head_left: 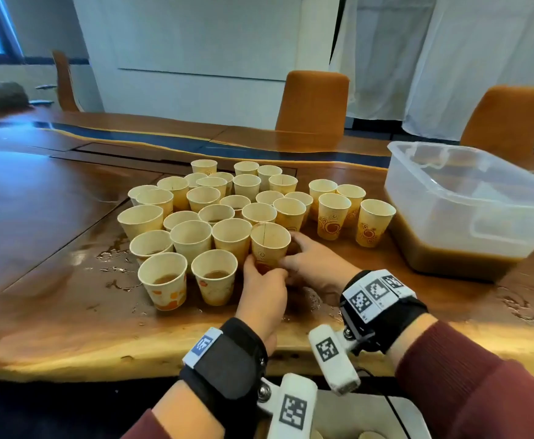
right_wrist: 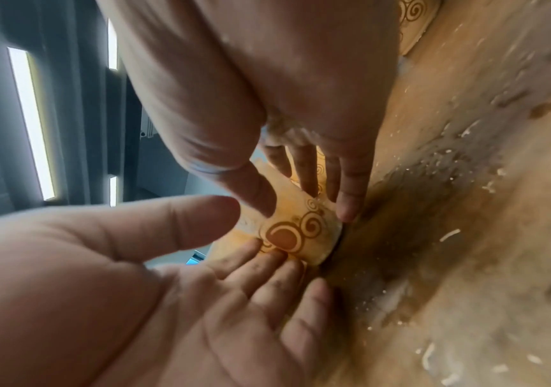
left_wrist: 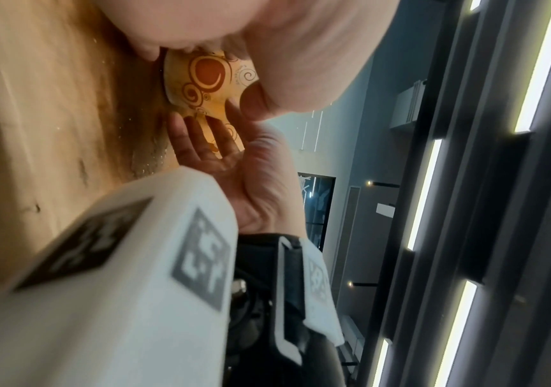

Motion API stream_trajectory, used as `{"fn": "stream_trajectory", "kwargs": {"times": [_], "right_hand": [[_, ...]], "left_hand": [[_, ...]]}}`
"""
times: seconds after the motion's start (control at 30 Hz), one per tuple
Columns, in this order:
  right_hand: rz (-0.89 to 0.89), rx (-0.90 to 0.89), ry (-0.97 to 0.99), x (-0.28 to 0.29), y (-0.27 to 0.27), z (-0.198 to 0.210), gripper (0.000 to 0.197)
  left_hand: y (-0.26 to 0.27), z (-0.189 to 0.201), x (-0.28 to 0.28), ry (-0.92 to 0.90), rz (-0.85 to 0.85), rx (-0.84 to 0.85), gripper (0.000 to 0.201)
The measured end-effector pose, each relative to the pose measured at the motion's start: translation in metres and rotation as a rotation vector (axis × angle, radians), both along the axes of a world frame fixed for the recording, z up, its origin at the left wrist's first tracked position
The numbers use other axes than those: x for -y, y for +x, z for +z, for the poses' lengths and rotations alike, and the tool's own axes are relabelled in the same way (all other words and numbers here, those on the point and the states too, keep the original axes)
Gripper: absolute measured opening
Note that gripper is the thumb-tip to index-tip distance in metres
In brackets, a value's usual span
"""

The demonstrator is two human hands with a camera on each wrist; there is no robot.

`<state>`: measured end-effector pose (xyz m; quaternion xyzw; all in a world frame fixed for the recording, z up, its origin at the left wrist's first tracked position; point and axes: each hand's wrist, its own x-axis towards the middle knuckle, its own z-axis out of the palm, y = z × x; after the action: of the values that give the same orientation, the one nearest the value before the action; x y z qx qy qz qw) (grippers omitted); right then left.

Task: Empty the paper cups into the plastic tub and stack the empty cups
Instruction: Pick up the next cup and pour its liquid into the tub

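Note:
Several paper cups (head_left: 192, 239) with orange swirl prints stand packed together on the wooden table (head_left: 53, 312); some hold brown liquid. At the cluster's near right corner my left hand (head_left: 261, 267) grips one paper cup (head_left: 270, 245) low on its wall, thumb on one side and fingers on the other. My right hand (head_left: 294, 251) lays fairly straight fingers (right_wrist: 267, 272) against that cup (right_wrist: 295, 237) from the right, thumb (right_wrist: 184, 222) held off it. The cup (left_wrist: 206, 78) is upright with its base at the tabletop. The clear plastic tub (head_left: 468, 198), at the right, holds brown liquid.
Spilled drops and wet patches (head_left: 113, 267) lie around the cups and near the tub. Three cups (head_left: 370, 226) stand apart between the cluster and the tub. Orange chairs (head_left: 313, 103) stand behind the table. A white object (head_left: 370, 419) sits below the table's near edge.

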<state>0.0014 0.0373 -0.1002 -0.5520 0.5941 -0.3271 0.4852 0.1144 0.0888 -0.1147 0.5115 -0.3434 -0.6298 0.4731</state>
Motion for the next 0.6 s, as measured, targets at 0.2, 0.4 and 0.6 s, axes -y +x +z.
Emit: {"fn": "stream_trajectory", "kwargs": {"times": [0.2, 0.4, 0.6], "right_hand": [[0.008, 0.047, -0.070, -0.001, -0.010, -0.003, 0.061], [-0.030, 0.080, -0.087, -0.019, -0.036, 0.008, 0.061], [-0.057, 0.160, -0.151, -0.049, -0.074, 0.037, 0.063]], "left_hand": [[-0.008, -0.006, 0.003, -0.071, -0.008, 0.113, 0.081], [-0.016, -0.009, 0.002, -0.197, -0.014, 0.322, 0.075], [-0.042, 0.004, 0.001, -0.391, -0.048, 0.451, 0.082]]}}
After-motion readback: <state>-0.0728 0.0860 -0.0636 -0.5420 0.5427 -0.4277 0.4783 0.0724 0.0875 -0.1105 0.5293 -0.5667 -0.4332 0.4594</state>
